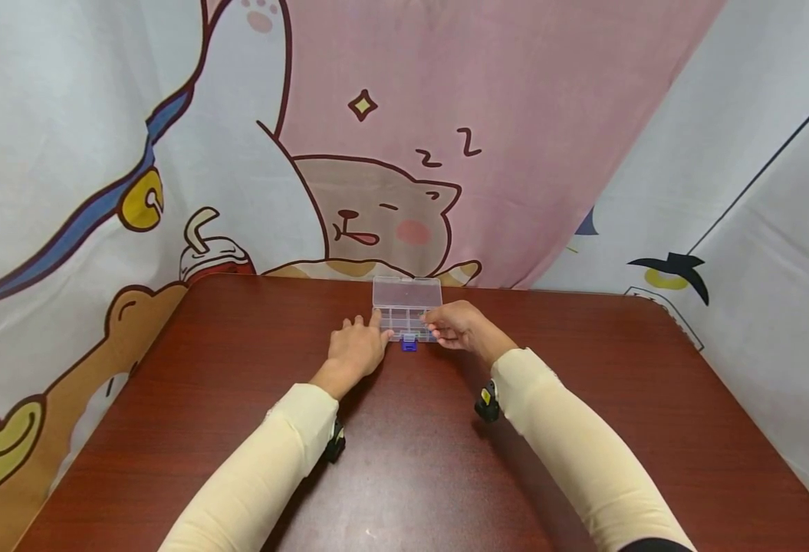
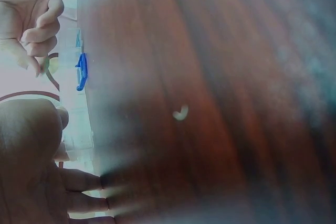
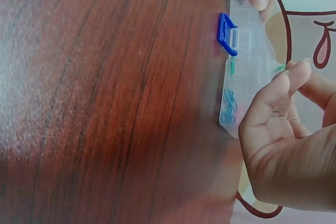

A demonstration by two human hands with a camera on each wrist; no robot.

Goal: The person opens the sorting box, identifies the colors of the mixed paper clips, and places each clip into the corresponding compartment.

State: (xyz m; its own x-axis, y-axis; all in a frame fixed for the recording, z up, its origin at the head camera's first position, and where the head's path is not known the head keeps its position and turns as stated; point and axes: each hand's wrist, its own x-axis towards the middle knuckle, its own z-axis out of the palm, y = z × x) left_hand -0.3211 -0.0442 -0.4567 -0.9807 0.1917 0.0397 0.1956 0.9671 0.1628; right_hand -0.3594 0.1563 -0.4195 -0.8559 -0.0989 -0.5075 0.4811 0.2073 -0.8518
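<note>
A clear plastic compartment box (image 1: 399,324) stands on the table with its lid (image 1: 407,292) raised at the back and its blue latch (image 1: 409,344) at the front. My left hand (image 1: 357,349) rests at the box's left end, its fingers spread and fairly straight, thumb and forefinger touching the box. Over the right half of the box, my right hand (image 1: 461,325) pinches a small thin green piece (image 3: 281,68) between thumb and forefinger; its exact kind is too small to tell. Blue looped pieces (image 3: 228,107) lie in a right compartment, seen through the wall in the right wrist view.
The brown wooden table (image 1: 404,460) spreads out in front of the box and to both sides. Directly behind its back edge hangs a cloth (image 1: 528,115) printed with cartoon animals. A black wrist camera (image 1: 488,402) sits under the right cuff.
</note>
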